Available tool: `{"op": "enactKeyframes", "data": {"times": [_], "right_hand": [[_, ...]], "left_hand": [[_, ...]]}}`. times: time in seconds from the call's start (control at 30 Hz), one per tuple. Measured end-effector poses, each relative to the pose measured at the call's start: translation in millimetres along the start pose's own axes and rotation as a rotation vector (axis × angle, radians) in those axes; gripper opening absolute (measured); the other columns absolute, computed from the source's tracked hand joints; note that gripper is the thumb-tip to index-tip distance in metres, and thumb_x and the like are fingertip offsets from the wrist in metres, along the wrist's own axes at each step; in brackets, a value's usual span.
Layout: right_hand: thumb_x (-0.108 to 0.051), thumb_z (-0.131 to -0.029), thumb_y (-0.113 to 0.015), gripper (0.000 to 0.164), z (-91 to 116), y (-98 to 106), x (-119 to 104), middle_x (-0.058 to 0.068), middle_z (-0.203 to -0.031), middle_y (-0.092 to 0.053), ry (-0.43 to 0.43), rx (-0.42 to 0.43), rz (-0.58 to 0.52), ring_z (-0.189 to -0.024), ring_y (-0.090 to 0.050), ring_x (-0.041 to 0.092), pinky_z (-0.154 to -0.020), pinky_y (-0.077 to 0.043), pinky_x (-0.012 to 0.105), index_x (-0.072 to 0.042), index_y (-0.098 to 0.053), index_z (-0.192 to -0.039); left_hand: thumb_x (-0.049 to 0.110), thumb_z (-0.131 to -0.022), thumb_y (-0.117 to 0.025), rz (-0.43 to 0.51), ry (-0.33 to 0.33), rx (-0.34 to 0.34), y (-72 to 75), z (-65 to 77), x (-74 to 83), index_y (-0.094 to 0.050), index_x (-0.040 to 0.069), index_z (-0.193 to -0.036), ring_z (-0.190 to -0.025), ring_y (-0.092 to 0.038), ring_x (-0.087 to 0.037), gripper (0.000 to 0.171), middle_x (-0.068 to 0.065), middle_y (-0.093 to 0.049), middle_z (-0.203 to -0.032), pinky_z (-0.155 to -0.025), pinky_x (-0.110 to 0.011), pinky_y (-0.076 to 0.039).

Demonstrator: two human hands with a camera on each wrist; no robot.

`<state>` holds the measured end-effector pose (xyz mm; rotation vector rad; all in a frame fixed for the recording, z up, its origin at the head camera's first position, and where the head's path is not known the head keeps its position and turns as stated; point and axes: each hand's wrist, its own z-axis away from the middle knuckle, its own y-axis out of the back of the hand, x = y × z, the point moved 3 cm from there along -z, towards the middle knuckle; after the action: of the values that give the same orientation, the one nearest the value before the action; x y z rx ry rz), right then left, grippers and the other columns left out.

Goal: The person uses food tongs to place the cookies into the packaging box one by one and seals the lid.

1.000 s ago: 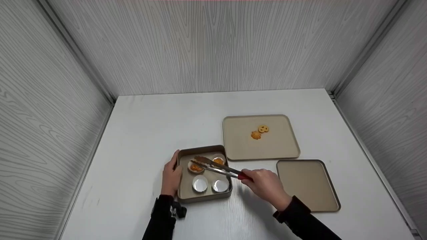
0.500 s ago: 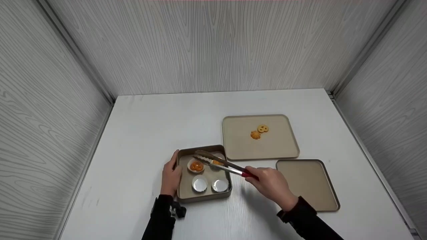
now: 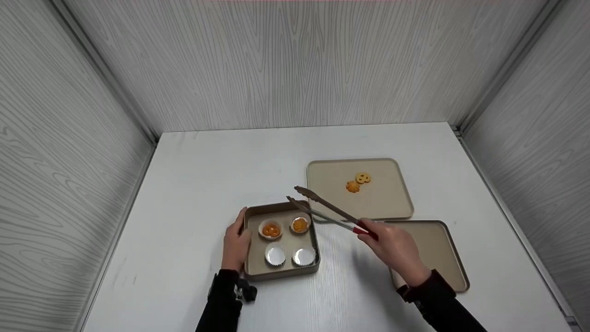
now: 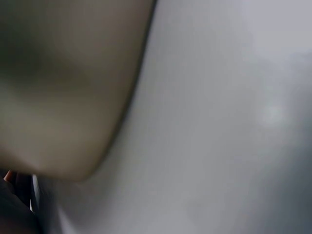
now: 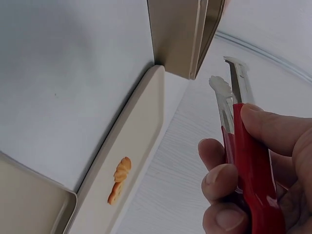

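Observation:
My left hand (image 3: 236, 244) grips the left side of a deep square baking pan (image 3: 281, 275), thumb over its rim. Inside the pan sit two foil cups in front, a left one (image 3: 275, 256) and a right one (image 3: 304, 257), both bare. Behind them, one cup holds a pretzel-shaped cookie (image 3: 271, 230) and another a round orange-brown cookie (image 3: 300, 224). My right hand (image 3: 394, 249) holds red-handled metal tongs (image 5: 258, 175), their tips apart with nothing between them. In the head view, the tongs overlap the pan's far right corner.
A large beige tray (image 3: 387, 203) lies behind and right of the pan, bearing a pretzel-shaped cookie (image 3: 363, 178) and a shell-like cookie (image 3: 353, 186). A smaller flat tray (image 3: 442, 253) lies at the right, partly behind my right forearm. Wood-grain panels (image 3: 295, 64) surround the white table.
The tongs came up off the pretzel-shaped cookie in the back left cup, opened, and moved right and away toward the large tray. The left hand and pan stay put.

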<state>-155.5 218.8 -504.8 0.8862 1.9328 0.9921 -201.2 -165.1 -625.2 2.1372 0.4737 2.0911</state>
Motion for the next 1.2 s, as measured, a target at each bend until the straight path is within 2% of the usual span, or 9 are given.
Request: {"op": "enactKeyframes", "data": {"times": [0.23,0.43,0.67,0.83,0.93,1.07,1.2], "right_hand": [[-0.016,-0.082,-0.085,0.038,1,8,17,0.009,-0.089,-0.076,-0.083,0.016,-0.016,-0.066,-0.065,0.02,-0.057,-0.052,0.038,-0.007,-0.075,-0.118],[-0.015,-0.085,-0.084,0.031,2,13,31,0.007,-0.083,-0.074,-0.131,0.02,-0.03,-0.062,-0.059,0.017,-0.055,-0.048,0.037,-0.008,-0.074,-0.113],[-0.014,-0.086,-0.083,0.026,5,18,43,0.009,-0.082,-0.073,-0.145,0.044,-0.024,-0.062,-0.058,0.019,-0.055,-0.047,0.038,-0.006,-0.073,-0.108],[-0.015,-0.087,-0.082,0.019,6,20,50,0.007,-0.079,-0.072,-0.173,0.052,-0.033,-0.06,-0.055,0.018,-0.054,-0.045,0.036,-0.007,-0.071,-0.101],[-0.015,-0.087,-0.082,0.021,7,21,55,0.008,-0.081,-0.073,-0.189,0.058,-0.031,-0.062,-0.059,0.02,-0.055,-0.046,0.038,-0.006,-0.072,-0.102],[-0.015,-0.086,-0.083,0.028,10,20,60,0.013,-0.085,-0.075,-0.199,0.067,-0.016,-0.066,-0.065,0.025,-0.056,-0.051,0.042,-0.002,-0.073,-0.108],[-0.015,-0.087,-0.082,0.023,11,18,65,0.014,-0.084,-0.074,-0.205,0.054,-0.013,-0.066,-0.066,0.026,-0.057,-0.052,0.043,-0.002,-0.071,-0.103]], "left_hand": [[0.0,-0.096,-0.046,0.037,-0.017,0.002,-0.3,0.0,0.6,-0.04,0.015,-0.159,-0.124,-0.051,-0.027,0.065,-0.009,-0.049,-0.155,-0.105,-0.04,-0.035],[0.001,-0.095,-0.046,0.015,-0.015,0.002,-0.4,-0.6,-0.8,-0.04,0.014,-0.159,-0.133,-0.048,-0.023,0.066,-0.008,-0.048,-0.155,-0.11,-0.041,-0.034],[0.003,-0.095,-0.045,-0.007,0.004,0.008,-0.8,-1.6,-2.3,-0.039,0.015,-0.16,-0.14,-0.043,-0.021,0.066,-0.009,-0.048,-0.156,-0.115,-0.042,-0.032],[0.003,-0.096,-0.046,-0.01,0.01,0.01,-0.8,-0.7,-2.2,-0.039,0.017,-0.16,-0.128,-0.049,-0.022,0.066,-0.008,-0.048,-0.156,-0.106,-0.04,-0.035],[0.002,-0.096,-0.046,-0.01,0.003,0.016,-0.8,-1.0,-3.1,-0.04,0.017,-0.159,-0.122,-0.051,-0.024,0.066,-0.008,-0.048,-0.156,-0.102,-0.039,-0.035],[0.0,-0.095,-0.046,-0.005,-0.014,0.019,-0.8,-2.1,-4.0,-0.041,0.015,-0.159,-0.125,-0.051,-0.024,0.066,-0.008,-0.049,-0.155,-0.104,-0.039,-0.035],[0.0,-0.095,-0.045,0.001,-0.017,0.014,-0.9,-2.5,-3.8,-0.04,0.014,-0.159,-0.128,-0.049,-0.023,0.066,-0.008,-0.047,-0.157,-0.107,-0.039,-0.035]]}}
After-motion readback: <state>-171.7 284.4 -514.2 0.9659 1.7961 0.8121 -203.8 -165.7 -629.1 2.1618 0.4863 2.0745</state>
